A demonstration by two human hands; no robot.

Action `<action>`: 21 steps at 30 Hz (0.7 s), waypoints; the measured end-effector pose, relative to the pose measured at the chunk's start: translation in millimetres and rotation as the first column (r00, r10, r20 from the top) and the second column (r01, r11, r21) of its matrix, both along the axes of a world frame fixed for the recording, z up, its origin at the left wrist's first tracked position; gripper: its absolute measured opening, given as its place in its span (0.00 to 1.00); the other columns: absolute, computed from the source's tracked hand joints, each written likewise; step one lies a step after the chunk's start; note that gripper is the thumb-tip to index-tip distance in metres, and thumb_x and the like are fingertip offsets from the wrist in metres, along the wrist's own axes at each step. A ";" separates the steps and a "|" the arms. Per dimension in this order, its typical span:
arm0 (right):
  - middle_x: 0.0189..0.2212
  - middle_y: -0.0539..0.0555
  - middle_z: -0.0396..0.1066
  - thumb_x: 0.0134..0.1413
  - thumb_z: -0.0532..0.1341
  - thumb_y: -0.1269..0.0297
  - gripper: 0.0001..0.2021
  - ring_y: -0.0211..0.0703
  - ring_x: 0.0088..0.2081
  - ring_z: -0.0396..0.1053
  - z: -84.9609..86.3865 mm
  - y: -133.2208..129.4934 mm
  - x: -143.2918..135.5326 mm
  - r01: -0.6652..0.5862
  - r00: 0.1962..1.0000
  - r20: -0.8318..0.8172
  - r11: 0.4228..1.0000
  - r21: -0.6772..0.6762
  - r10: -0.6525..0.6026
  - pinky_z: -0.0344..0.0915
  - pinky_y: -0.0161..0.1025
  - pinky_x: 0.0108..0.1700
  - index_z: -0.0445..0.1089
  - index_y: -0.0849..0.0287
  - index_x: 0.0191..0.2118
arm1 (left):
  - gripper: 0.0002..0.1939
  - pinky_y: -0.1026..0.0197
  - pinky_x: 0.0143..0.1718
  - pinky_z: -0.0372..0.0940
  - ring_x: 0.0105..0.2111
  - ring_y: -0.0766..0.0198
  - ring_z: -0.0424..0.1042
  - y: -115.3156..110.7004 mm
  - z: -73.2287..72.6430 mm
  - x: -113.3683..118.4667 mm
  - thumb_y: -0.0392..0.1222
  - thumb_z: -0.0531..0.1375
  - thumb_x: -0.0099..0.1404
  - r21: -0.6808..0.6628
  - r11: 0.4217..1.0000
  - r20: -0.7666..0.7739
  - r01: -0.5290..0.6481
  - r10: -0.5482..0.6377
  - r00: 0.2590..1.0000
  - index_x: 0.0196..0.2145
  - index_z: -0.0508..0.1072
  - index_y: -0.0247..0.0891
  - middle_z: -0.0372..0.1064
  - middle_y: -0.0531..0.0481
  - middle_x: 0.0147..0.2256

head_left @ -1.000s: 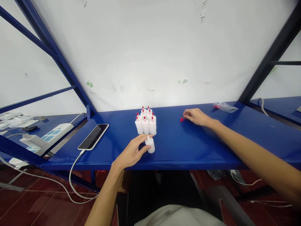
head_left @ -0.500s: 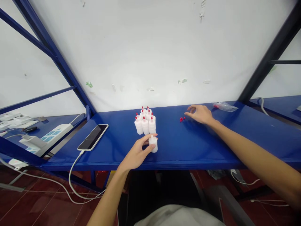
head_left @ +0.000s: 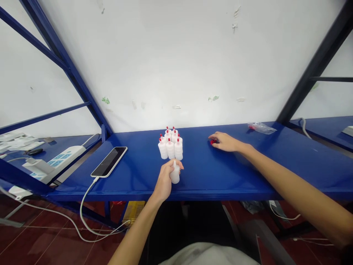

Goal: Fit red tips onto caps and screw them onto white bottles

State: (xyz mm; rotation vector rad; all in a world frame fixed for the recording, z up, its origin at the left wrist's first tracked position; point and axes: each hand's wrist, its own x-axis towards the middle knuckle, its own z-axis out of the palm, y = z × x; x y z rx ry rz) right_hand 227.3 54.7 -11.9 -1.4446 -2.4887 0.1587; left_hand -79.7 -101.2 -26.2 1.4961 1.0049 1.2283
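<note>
My left hand (head_left: 164, 177) is closed around a small white squeeze bottle (head_left: 175, 175) near the table's front edge. Its pointed white nozzle is bare. Just beyond it stands a tight group of white bottles (head_left: 171, 149), upright, each with a red tip. Over to the right, my right hand (head_left: 225, 142) reaches low to the tabletop. Its thumb and fingertips close in on small red caps (head_left: 212, 142), partly covered by the fingers; how many are pinched is hidden.
A clear plastic bag (head_left: 261, 127) with something red in it lies at the back right. On the left lies a phone (head_left: 109, 162) with a white charging cable (head_left: 87, 191). A power strip (head_left: 64, 157) sits beyond the blue frame post. The wall borders the blue table (head_left: 209, 176) behind.
My right hand has moved down and left onto the red caps, its fingers closing. My left hand has turned and wrapped further round the bottle, which sits slightly lower and further left.
</note>
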 end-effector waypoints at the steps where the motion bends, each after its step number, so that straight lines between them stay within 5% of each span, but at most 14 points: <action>1: 0.49 0.64 0.73 0.56 0.57 0.64 0.21 0.53 0.47 0.73 0.3 0.2 1.1 -0.017 1.000 -0.005 1.000 -0.006 0.017 0.68 0.46 0.54 0.72 0.62 0.55 | 0.14 0.60 0.33 0.61 0.31 0.61 0.64 -1.4 2.3 -0.6 0.42 0.46 0.60 0.038 0.999 -0.039 -0.019 0.020 0.999 0.29 0.70 0.35 0.65 0.47 0.29; 7: 0.49 0.64 0.73 0.61 0.53 0.64 0.19 0.54 0.49 0.72 -1.2 0.4 4.6 -0.101 0.995 -0.011 0.995 -0.022 0.101 0.68 0.49 0.53 0.74 0.61 0.53 | 0.16 0.60 0.35 0.59 0.33 0.60 0.65 -5.8 10.8 -6.7 0.42 0.44 0.64 0.141 0.981 -0.232 -0.131 0.161 0.959 0.29 0.70 0.36 0.65 0.48 0.28; 21: 0.43 0.58 0.76 0.61 0.55 0.59 0.15 0.49 0.41 0.74 -5.5 -7.1 1.9 -0.118 0.980 -0.164 0.993 -0.001 0.116 0.70 0.46 0.47 0.78 0.56 0.42 | 0.15 0.62 0.35 0.60 0.31 0.62 0.64 -9.3 8.6 -6.9 0.40 0.44 0.66 0.186 0.980 -0.312 -0.066 0.122 0.942 0.33 0.69 0.37 0.64 0.50 0.29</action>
